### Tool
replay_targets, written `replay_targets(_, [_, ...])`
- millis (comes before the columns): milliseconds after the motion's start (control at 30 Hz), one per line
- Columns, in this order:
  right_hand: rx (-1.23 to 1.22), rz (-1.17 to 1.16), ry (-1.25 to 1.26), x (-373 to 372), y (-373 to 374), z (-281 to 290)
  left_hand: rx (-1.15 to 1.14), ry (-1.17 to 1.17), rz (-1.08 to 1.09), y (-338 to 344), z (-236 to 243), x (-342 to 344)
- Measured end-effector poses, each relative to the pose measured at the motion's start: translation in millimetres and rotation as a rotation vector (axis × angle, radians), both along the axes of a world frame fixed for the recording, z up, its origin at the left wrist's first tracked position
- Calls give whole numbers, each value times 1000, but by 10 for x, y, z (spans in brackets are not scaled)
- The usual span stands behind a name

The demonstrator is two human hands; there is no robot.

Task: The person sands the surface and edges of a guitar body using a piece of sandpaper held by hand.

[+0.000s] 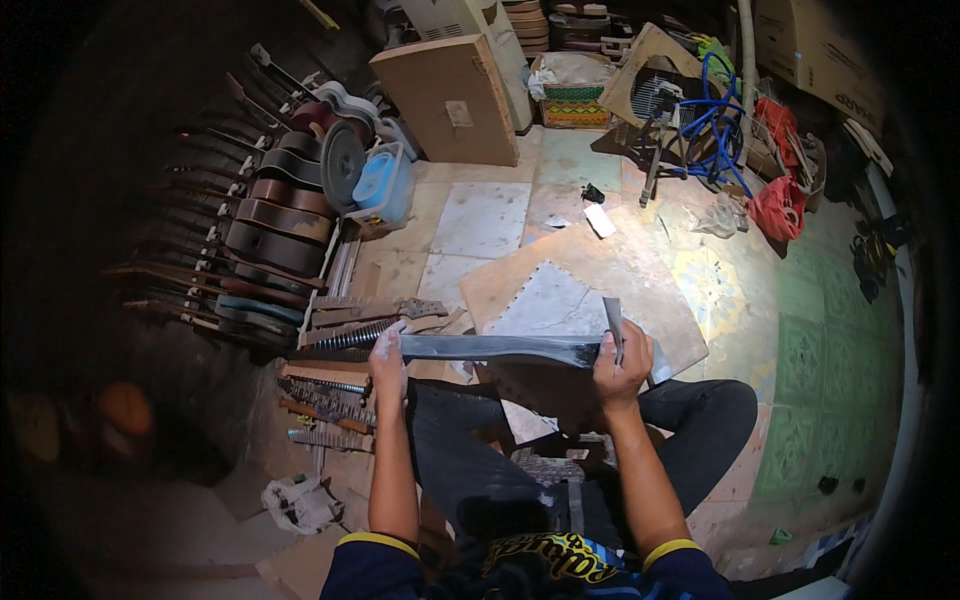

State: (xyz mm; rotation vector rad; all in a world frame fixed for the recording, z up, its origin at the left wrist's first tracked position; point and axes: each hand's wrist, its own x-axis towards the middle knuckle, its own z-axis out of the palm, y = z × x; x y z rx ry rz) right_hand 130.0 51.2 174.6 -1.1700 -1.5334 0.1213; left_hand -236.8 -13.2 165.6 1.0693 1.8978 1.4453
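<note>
A long dark grey guitar neck (pixel 480 347) spans the space above my lap, held level between both hands. My left hand (pixel 388 362) is closed around its narrower left end, with pale dust on the fingers. My right hand (pixel 624 366) grips the wider, glossier black right end. A thin grey strip (pixel 613 313), perhaps sandpaper, sticks up by the right thumb and fingers. Beneath the neck, a whitish sheet with jagged edges (pixel 545 300) lies on a flat brown board (pixel 665 290).
Several fretted necks (pixel 335 410) lie on the floor by my left arm. A row of guitar bodies (pixel 280 225) stands at the left, beside a clear plastic tub (pixel 396 195). Blue hose (pixel 715 130), a red bag (pixel 778 210) and cartons sit at the back right.
</note>
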Motion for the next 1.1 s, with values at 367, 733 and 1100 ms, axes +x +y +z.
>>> replay_targets(367, [24, -20, 25, 84, -120, -130, 10, 427, 154, -57, 107, 622])
replay_targets(733, [-72, -34, 125, 265, -51, -177, -17, 42, 166, -75, 148, 377])
replay_targets(1100, [-144, -52, 257, 433, -31, -382, 150, 366, 89, -73, 352, 751])
